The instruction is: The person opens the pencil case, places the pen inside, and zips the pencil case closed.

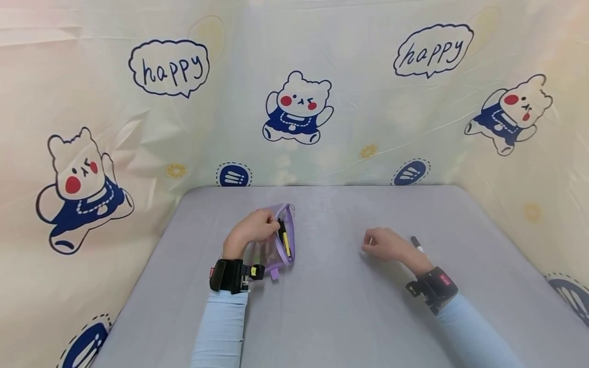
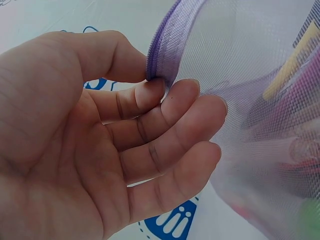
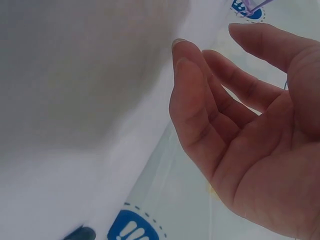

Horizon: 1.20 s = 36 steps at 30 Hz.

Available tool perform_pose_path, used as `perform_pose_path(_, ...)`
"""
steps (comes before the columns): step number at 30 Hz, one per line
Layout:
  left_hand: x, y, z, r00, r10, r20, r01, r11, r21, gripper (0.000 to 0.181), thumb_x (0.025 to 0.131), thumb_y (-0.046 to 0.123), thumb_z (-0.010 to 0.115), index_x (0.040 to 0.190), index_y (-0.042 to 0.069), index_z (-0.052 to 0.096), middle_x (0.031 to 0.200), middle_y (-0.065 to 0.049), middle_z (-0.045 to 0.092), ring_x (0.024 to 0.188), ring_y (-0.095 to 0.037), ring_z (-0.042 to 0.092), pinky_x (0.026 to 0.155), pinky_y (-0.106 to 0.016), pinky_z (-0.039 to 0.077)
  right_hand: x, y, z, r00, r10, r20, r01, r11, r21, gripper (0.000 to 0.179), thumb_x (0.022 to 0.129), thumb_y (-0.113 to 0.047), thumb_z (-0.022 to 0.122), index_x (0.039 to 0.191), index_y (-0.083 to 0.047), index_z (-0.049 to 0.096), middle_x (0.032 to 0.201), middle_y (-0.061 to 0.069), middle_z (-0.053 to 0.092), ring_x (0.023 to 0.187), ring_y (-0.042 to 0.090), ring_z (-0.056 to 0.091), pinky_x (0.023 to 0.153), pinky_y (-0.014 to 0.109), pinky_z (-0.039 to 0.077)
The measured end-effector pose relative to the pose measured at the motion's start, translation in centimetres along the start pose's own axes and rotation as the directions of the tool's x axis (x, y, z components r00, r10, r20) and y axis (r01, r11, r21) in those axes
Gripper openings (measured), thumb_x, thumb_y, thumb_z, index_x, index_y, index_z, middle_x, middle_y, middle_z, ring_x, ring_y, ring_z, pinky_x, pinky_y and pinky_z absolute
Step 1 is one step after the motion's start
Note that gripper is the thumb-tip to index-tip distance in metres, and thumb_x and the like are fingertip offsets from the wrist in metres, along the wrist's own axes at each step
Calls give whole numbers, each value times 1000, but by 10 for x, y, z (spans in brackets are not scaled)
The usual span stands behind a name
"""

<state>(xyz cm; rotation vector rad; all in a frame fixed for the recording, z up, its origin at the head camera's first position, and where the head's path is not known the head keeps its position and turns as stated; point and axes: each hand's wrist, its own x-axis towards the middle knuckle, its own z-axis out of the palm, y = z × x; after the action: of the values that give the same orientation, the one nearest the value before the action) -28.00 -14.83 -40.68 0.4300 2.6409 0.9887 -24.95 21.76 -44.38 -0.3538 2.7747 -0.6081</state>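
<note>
A purple mesh pencil case stands on the left half of the table with its zipped mouth gaping to the right. My left hand pinches the zipper edge between thumb and index finger; its other fingers lie along the outside of the mesh. Through the mouth show a yellow pen and a dark one, and in the left wrist view more coloured items blur behind the mesh. Over the table on the right, my right hand hangs with loosely bent fingers and nothing between them, its thumb apart.
A marker with a dark cap lies on the grey table just beyond my right wrist, partly hidden by it. A printed curtain with cartoon bears encloses the table at the back and sides.
</note>
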Motion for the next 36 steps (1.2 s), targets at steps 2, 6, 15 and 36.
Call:
perform_pose_path(2,0,-1,0,1000,0,-2,0,1000,-1,14,93,16,49,81,10,52,71,-5,58,56,-16,51,55,-29,43,-2,3,-1,1000,4,-3,-4,1000,-5,14,90,-21,64,95,-9,65,80,3,63,66,14,56,58,28,47)
perform_pose_path(6,0,-3,-1,1000,-1,-6,1,1000,5,16,93,17,48,79,11,52,70,-3,57,56,-16,51,55,-29,43,-6,8,-5,1000,5,-12,-5,1000,-24,15,89,-21,63,95,-8,65,81,4,64,67,15,57,58,28,47)
perform_pose_path(15,3,-3,-4,1000,-15,-5,15,1000,-12,17,93,19,49,79,11,53,70,-3,57,59,-20,56,56,-29,44,-12,32,-16,998,28,-49,-31,997,-69,18,89,-23,62,94,-6,64,81,7,66,67,16,57,59,30,46)
perform_pose_path(36,11,-2,-14,1000,-23,7,23,1000,-17,15,93,18,49,81,10,52,70,-3,57,58,-17,53,55,-28,42,-30,68,-31,975,114,-191,-154,966,-207,24,91,-22,55,101,-1,52,81,12,54,72,25,50,57,36,41)
